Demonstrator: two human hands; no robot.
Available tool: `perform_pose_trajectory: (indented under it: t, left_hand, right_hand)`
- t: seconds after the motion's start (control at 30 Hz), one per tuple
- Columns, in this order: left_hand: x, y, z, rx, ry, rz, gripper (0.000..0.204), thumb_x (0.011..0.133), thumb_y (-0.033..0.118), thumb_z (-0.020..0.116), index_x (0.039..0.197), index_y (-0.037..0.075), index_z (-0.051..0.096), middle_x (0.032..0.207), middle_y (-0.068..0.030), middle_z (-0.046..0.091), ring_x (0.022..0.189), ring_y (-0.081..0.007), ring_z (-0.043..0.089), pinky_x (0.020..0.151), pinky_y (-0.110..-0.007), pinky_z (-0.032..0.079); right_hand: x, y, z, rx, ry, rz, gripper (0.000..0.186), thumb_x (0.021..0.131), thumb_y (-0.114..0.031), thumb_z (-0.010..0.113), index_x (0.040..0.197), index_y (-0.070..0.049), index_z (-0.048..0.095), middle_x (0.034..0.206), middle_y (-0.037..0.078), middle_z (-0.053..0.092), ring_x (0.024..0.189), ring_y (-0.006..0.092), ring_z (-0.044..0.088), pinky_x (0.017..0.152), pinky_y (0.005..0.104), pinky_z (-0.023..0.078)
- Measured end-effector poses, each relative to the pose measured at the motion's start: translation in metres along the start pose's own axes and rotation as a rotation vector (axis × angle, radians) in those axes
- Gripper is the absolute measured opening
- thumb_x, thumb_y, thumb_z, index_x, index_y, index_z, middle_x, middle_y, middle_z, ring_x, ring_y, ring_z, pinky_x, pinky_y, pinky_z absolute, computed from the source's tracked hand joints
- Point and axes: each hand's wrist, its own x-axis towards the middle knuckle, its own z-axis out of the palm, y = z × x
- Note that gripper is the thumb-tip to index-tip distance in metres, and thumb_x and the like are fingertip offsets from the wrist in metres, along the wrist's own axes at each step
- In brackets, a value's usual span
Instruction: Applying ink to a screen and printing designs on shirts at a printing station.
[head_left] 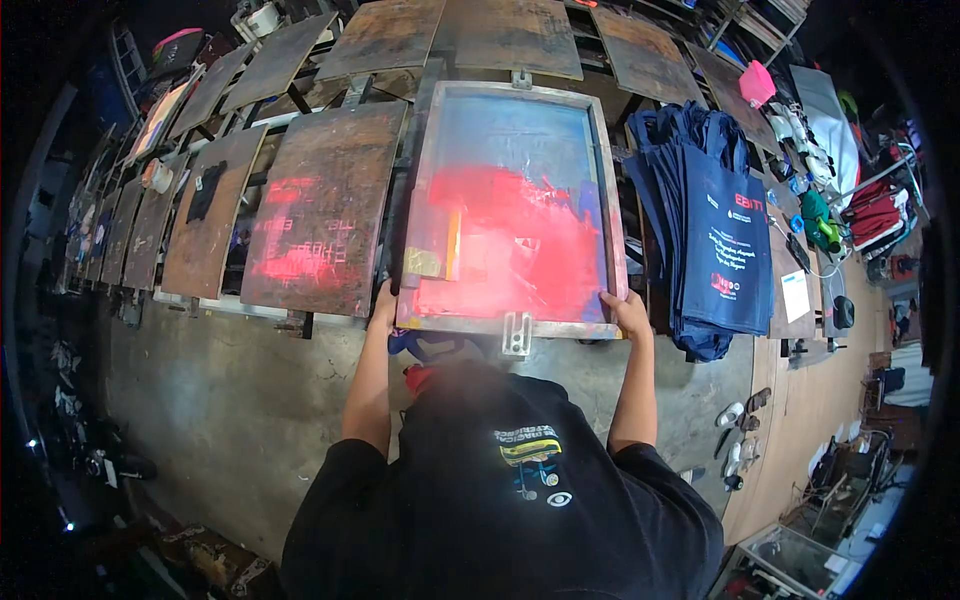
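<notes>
My left hand (385,305) grips the lower left corner of a silkscreen frame (611,230), and my right hand (626,312) grips its lower right corner. The screen's mesh is pale blue at the top and coated with bright red ink (520,240) over the lower part, with yellowish strips at the left. A metal bracket (516,336) is fixed to the middle of the frame's near edge. Left of the frame lies a worn board (320,220) with red smears; to its right hangs a stack of dark blue bags (720,260).
Rows of worn boards (205,235) on metal arms run to the left and behind. A pink plastic item (757,85), cables and cluttered goods (825,230) are at the right. Shoes (745,430) stand on the concrete floor (240,420) at the lower right.
</notes>
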Motion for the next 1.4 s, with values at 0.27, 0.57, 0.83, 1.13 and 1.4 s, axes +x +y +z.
perform_pose_trajectory:
  t: [0.27,0.57,0.83,1.13,1.4]
  left_hand:
    - [0.008,-0.008,-0.003,0.062,0.094,-0.005,0.063,0.082,0.019,0.077,0.136,0.000,0.049,0.119,-0.0125,0.065,0.104,-0.0209,0.063,0.087,-0.034,0.053]
    - [0.016,-0.025,-0.008,0.102,0.052,0.152,0.049,0.087,0.019,0.071,0.129,-0.002,0.056,0.118,-0.0118,0.065,0.104,-0.0200,0.063,0.090,-0.032,0.051]
    - [0.002,-0.021,-0.002,0.130,0.070,0.167,0.046,0.087,0.020,0.071,0.125,-0.002,0.059,0.118,-0.0139,0.065,0.106,-0.0205,0.062,0.092,-0.032,0.049]
    - [0.022,-0.063,-0.014,0.289,0.342,0.327,0.049,0.083,0.019,0.078,0.121,-0.006,0.059,0.116,-0.0196,0.065,0.108,-0.0273,0.063,0.093,-0.035,0.048]
    - [-0.006,-0.026,0.002,0.518,0.621,0.389,0.024,0.085,0.016,0.071,0.101,-0.002,0.067,0.086,-0.0200,0.069,0.082,-0.0352,0.067,0.079,-0.040,0.051]
  right_hand:
    - [-0.004,-0.001,0.003,-0.007,0.031,-0.029,0.036,0.084,-0.020,0.073,0.110,0.005,0.066,0.095,0.008,0.069,0.082,0.0160,0.062,0.075,0.0314,0.049]
    - [-0.007,-0.006,0.004,0.031,0.020,-0.090,0.029,0.077,-0.006,0.062,0.104,0.002,0.061,0.080,0.005,0.062,0.066,0.0146,0.058,0.059,0.0309,0.046]
    - [0.001,0.016,0.001,0.086,-0.031,-0.121,0.032,0.077,-0.009,0.064,0.107,0.001,0.060,0.082,0.004,0.061,0.070,0.0146,0.058,0.062,0.0305,0.046]
    - [0.004,0.042,0.013,-0.198,0.194,-0.217,0.049,0.087,-0.035,0.072,0.117,0.002,0.063,0.100,0.011,0.069,0.091,0.0182,0.063,0.084,0.0336,0.050]
    - [0.010,0.050,0.011,-0.175,0.202,-0.198,0.046,0.088,-0.037,0.071,0.112,0.002,0.065,0.098,0.012,0.070,0.088,0.0186,0.064,0.082,0.0329,0.050]
